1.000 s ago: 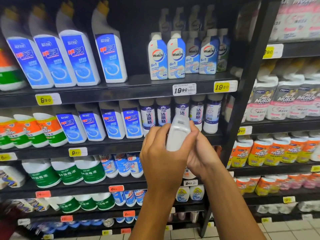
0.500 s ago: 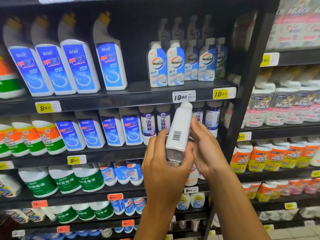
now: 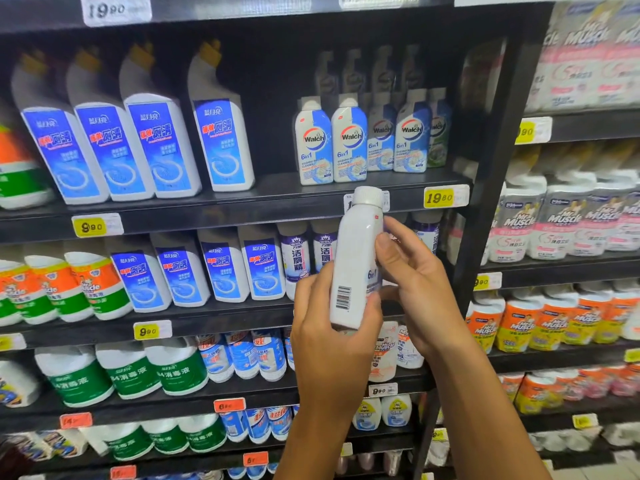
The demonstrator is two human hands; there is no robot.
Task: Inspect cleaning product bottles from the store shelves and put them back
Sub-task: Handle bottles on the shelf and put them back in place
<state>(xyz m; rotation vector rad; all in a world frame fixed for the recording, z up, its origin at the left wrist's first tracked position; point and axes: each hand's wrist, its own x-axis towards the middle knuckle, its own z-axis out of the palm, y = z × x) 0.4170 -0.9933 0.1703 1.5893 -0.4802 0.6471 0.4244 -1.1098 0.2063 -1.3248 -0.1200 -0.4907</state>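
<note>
A white cleaner bottle (image 3: 353,258) with a white cap and a barcode on its side stands nearly upright in front of the shelves, held in both hands. My left hand (image 3: 329,341) grips its lower part from the left and below. My right hand (image 3: 412,282) holds its right side, thumb across the front near the blue "6in1" print. Matching Walch bottles (image 3: 349,140) stand in a row on the shelf above, with a price strip (image 3: 445,196) under them.
Blue-labelled toilet cleaner bottles (image 3: 145,150) fill the left of two shelves. Green disinfectant jugs (image 3: 131,372) sit lower down. A black upright post (image 3: 491,174) divides off Mr Muscle packs (image 3: 554,220) on the right. Tiled floor shows at bottom right.
The bottle has risen and come upright, cap now up by the price strip. My right hand's fingers have shifted higher along its side; the view has tilted upward.
</note>
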